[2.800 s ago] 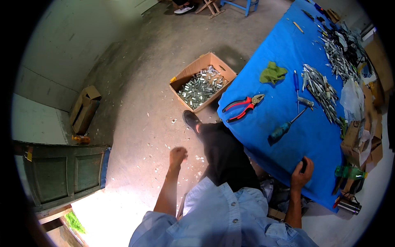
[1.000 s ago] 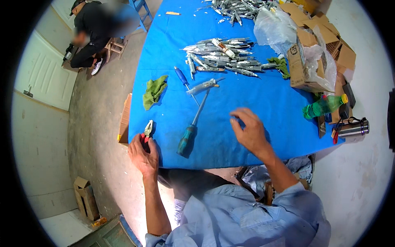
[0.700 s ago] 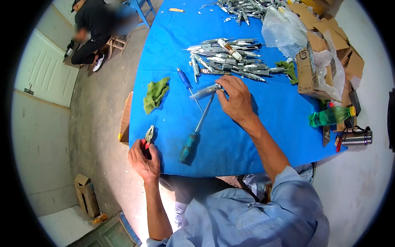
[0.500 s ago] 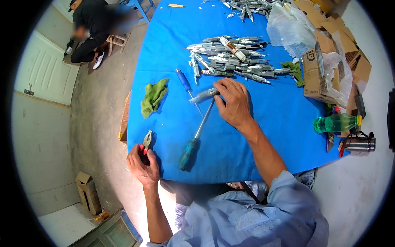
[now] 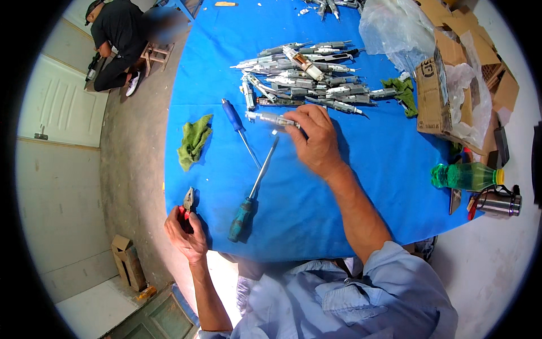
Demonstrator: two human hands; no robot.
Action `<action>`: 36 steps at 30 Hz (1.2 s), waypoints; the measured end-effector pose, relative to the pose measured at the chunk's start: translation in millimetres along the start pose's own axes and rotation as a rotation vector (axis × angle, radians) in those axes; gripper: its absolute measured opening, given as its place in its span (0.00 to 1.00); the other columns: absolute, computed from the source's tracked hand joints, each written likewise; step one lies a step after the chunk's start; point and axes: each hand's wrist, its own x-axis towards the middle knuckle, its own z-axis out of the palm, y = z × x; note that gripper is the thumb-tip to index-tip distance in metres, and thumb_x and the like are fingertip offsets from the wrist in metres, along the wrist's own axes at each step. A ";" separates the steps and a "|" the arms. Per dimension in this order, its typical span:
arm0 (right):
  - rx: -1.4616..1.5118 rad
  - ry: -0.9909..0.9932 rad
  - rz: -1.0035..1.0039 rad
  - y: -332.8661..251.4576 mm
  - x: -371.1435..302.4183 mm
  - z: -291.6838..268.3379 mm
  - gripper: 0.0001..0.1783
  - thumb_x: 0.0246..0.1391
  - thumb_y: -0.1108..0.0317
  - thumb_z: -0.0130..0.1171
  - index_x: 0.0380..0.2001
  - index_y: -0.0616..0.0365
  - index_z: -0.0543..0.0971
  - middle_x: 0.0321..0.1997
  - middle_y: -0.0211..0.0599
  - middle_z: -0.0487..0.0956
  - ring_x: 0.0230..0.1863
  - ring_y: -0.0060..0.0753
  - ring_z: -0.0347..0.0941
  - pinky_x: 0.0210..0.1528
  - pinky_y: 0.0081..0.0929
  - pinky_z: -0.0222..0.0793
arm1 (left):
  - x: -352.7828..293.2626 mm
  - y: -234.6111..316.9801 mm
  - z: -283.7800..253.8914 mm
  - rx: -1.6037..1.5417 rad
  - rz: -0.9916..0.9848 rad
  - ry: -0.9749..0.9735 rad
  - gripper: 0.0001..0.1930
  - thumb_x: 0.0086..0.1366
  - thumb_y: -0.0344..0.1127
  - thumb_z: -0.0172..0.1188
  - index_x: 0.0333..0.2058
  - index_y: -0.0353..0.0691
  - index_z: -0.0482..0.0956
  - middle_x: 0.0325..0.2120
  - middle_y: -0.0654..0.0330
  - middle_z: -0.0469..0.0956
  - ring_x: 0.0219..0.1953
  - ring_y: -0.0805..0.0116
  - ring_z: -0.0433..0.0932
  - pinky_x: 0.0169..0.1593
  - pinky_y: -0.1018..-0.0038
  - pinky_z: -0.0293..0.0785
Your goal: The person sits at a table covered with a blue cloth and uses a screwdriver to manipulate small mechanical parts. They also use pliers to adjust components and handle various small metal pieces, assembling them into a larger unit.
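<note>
My right hand [image 5: 316, 138] is closed on one end of a slim grey-and-clear plastic device [image 5: 270, 118], held roughly level just short of a pile of similar grey and white devices [image 5: 316, 79]. My left hand [image 5: 186, 234] is wrapped round the red handles of a pair of pliers [image 5: 189, 199] at the near left of the blue-covered table; their metal jaws point away from me. Between my hands lies a screwdriver with a teal handle [image 5: 241, 220], its tip just below the held device. Beside it, a blue-handled screwdriver [image 5: 231, 114] points toward me.
A green cloth [image 5: 195, 141] lies at the left, another green cloth [image 5: 402, 93] beside the pile. On the right stand an open cardboard box [image 5: 432, 101], a green bottle [image 5: 466, 176] and a steel flask [image 5: 499, 201]. A person [image 5: 117, 39] sits at the far left.
My right hand has lifted the device off the teal screwdriver's shaft, toward the pile. A small white bit now shows by the screwdriver tip. My left hand keeps the pliers; the view has shifted slightly.
</note>
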 end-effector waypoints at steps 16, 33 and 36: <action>1.139 -0.122 0.666 20.4 -1.6 -17.2 0.22 0.77 0.55 0.48 0.60 0.60 0.78 0.39 0.29 0.83 0.38 0.23 0.80 0.35 0.22 0.70 | -0.9 -3.0 0.7 0.023 0.021 0.003 0.21 0.72 0.40 0.64 0.56 0.31 0.78 0.47 0.49 0.81 0.49 0.53 0.78 0.55 0.61 0.76; 1.170 -0.121 0.667 12.9 0.7 -19.2 0.23 0.76 0.55 0.49 0.57 0.62 0.80 0.37 0.31 0.82 0.37 0.25 0.79 0.37 0.24 0.69 | -2.5 -1.9 1.6 -0.015 -0.019 0.010 0.21 0.71 0.39 0.65 0.56 0.32 0.78 0.47 0.48 0.81 0.49 0.49 0.78 0.54 0.58 0.76; 1.153 -0.118 0.668 11.9 0.7 -19.4 0.23 0.75 0.55 0.50 0.58 0.63 0.80 0.37 0.31 0.82 0.38 0.25 0.79 0.37 0.24 0.69 | -2.0 -2.7 1.6 -0.011 -0.004 0.009 0.21 0.71 0.39 0.64 0.57 0.32 0.77 0.47 0.47 0.81 0.49 0.49 0.78 0.55 0.57 0.76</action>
